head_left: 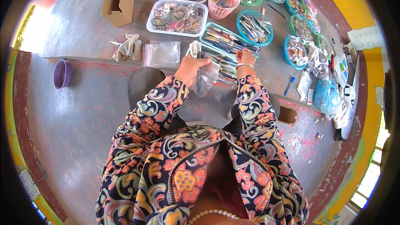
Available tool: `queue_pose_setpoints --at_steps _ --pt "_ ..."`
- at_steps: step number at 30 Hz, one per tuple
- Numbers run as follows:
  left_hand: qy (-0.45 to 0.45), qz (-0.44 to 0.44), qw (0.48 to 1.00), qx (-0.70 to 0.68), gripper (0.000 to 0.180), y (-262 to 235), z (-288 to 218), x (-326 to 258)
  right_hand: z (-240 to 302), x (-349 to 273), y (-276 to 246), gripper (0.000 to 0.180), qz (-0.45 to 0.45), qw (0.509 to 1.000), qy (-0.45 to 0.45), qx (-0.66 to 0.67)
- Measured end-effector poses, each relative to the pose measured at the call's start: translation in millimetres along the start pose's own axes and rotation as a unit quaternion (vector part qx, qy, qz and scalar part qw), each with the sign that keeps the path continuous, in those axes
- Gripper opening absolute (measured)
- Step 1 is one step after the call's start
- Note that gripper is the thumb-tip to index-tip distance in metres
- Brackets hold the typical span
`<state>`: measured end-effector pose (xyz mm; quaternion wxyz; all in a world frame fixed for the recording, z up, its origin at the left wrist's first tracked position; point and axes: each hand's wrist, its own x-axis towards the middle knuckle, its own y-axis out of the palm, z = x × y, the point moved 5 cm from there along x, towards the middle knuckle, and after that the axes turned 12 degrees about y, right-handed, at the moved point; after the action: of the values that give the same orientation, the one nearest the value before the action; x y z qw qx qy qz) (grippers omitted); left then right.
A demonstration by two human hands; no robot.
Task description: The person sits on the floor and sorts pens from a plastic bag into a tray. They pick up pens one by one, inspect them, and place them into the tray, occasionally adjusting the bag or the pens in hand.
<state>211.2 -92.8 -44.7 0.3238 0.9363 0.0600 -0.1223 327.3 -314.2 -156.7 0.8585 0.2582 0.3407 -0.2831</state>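
My left hand (191,68) is closed on a clear plastic bag (207,78), which hangs down beside the fingers. A pale, upright bundle (195,49) sticks out above that hand; its kind is hard to tell. My right hand (246,57) has its fingers pinched together at the right side of the pens; what they hold, if anything, is hidden. Many pens and pencils (219,41) fill a teal basket (203,37) in front of me, and more lie in rows nearer to me, between my hands. A round blue basket (271,38) beyond my right hand holds more pens.
Left of my hands lie a stack of clear bags (161,54) and a cloth with scissors (128,48). White trays (152,28), a pink basket (211,10) and an open cardboard box (118,6) stand behind. A blue marker (289,86) lies right, a purple bucket (62,75) left.
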Motion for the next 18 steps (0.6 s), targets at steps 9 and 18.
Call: queue_pose_setpoints --at_steps 9,18 --pt "0.005 -0.024 1.0 0.012 0.009 0.8 -4.2 -1.5 -46.1 33.2 18.4 0.014 0.012 0.995 0.085 -0.041" --pt "0.013 -0.021 0.999 0.023 0.009 -1.4 -2.2 -1.5 -55.1 38.0 17.8 0.013 -0.031 0.99 0.094 -0.096"
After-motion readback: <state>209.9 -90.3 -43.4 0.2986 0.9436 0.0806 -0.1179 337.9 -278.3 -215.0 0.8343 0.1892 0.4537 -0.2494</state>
